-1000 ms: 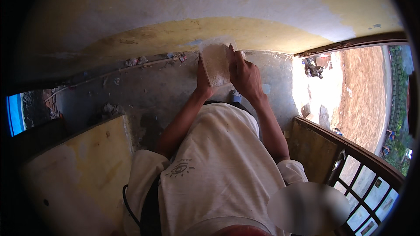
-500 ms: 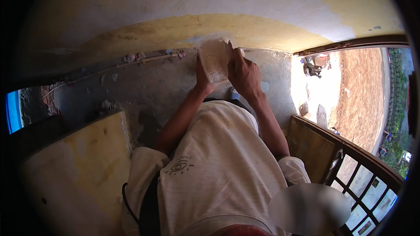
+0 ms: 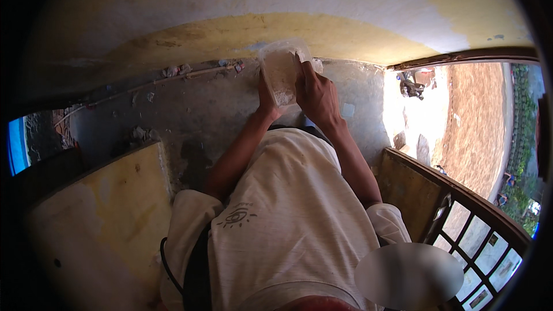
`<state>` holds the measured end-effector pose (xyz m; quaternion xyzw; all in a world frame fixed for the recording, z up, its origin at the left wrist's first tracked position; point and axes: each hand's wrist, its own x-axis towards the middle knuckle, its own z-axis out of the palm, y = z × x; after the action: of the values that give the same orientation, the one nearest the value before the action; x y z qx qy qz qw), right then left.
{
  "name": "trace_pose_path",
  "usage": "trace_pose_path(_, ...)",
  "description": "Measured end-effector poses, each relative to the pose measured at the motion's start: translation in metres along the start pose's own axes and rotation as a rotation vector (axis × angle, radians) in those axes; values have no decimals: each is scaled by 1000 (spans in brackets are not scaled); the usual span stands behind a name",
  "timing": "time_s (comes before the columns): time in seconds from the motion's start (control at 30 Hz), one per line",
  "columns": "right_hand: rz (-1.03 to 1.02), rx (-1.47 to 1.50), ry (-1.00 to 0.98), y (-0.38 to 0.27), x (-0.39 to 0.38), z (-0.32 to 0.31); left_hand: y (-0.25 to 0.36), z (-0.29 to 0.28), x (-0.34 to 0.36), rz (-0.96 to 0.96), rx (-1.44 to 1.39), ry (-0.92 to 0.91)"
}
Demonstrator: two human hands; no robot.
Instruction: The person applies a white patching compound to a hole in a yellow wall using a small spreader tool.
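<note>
Between my two hands is a translucent plastic container [image 3: 279,72], held up near the wall, with a pale, grainy or dusty substance inside; what exactly it is I cannot make out. My left hand [image 3: 266,98] is closed round the container's left side, its fingertips mostly hidden behind it. My right hand [image 3: 318,101] grips the right side, with fingers at the upper right rim. Both forearms reach up from the lower edge, either side of my light T-shirt.
A yellow, patchy wall [image 3: 345,34] is ahead, with a thin pipe [image 3: 196,72] and small litter along its foot on the grey floor [image 3: 213,103]. A yellow partition [image 3: 103,207] stands at left. At right are a sunlit doorway [image 3: 423,126] and a wood-framed grid window [image 3: 472,242].
The container, both hands and the background sit slightly higher in the picture than a second ago, as the view has shifted a little. The grip on the container looks much the same.
</note>
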<state>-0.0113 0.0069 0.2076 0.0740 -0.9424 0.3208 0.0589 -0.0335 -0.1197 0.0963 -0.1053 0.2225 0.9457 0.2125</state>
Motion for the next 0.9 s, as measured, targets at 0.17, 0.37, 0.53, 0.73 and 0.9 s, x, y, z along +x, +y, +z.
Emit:
trace_pose_path(0.17,-9,72,43,-8,13,-11,1,1,-3,-67,-52,15)
trace_pose_path(0.37,52,-17,30,10,9,-9,3,7,4,-6,54,-17)
trace_pose_path(0.53,-47,31,17,6,12,4,4,3,4,-26,-10,0)
trace_pose_path(0.73,-44,31,65,7,24,-18,13,4,8,-61,-19,-5)
trace_pose_path(0.9,11,-15,11,5,10,1,7,3,13,4,1,5)
